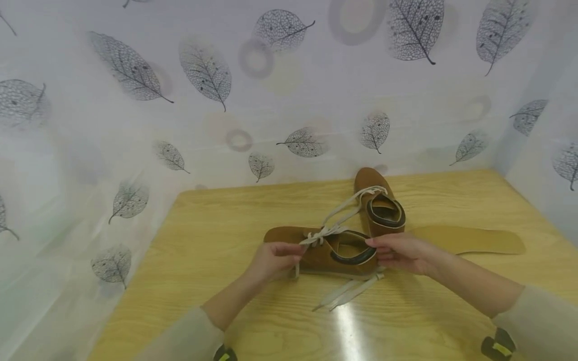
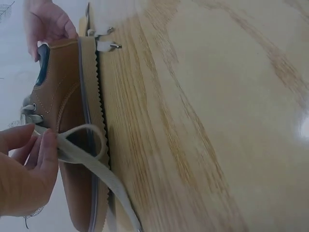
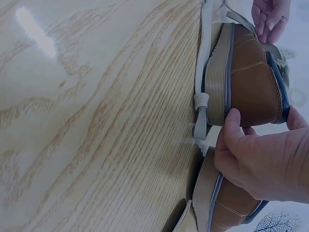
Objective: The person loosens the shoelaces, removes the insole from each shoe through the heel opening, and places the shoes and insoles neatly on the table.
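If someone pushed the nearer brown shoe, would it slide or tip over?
The nearer shoe probably wouldn't tip easily, since its sole looks thick and level. Serrations along the sole suggest it may grip rather than slide. Its looped lace would likely flop.

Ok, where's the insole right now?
In the head view, the tan insole lies toward the right side of the table, just beyond the right hand and right of the farther shoe.
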